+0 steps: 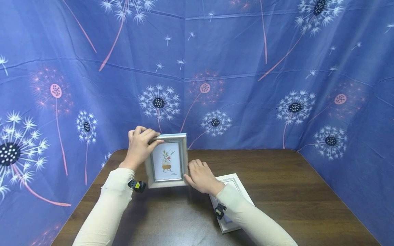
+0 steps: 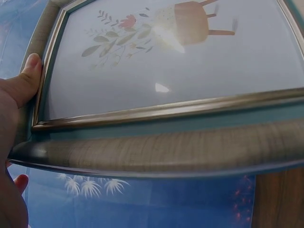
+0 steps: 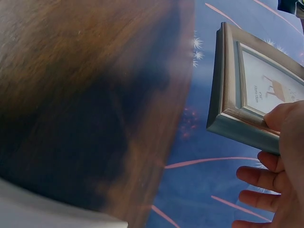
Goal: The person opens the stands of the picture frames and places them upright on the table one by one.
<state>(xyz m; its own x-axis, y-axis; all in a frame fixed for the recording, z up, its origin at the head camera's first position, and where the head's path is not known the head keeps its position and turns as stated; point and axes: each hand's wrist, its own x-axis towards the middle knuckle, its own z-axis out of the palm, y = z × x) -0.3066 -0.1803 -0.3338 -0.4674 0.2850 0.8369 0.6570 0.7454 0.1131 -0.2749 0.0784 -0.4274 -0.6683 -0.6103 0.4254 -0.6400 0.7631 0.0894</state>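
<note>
Frame point(image 1: 167, 162), grey, qty 1: upright over table point(image 1: 307, 191), L hand point(image 1: 141, 146) gripping top-L corner, R hand point(image 1: 201, 176) pinching lower R edge. White frame point(image 1: 241, 188), qty 1: flat on table, partly hidden under R sleeve point(image 1: 255, 218). Wrist cams point(image 1: 137, 185), qty 2.

Glare flecks the framed picture point(image 2: 175, 66), while shadow darkens the table point(image 3: 80, 128), perhaps slightly blurred.
</note>
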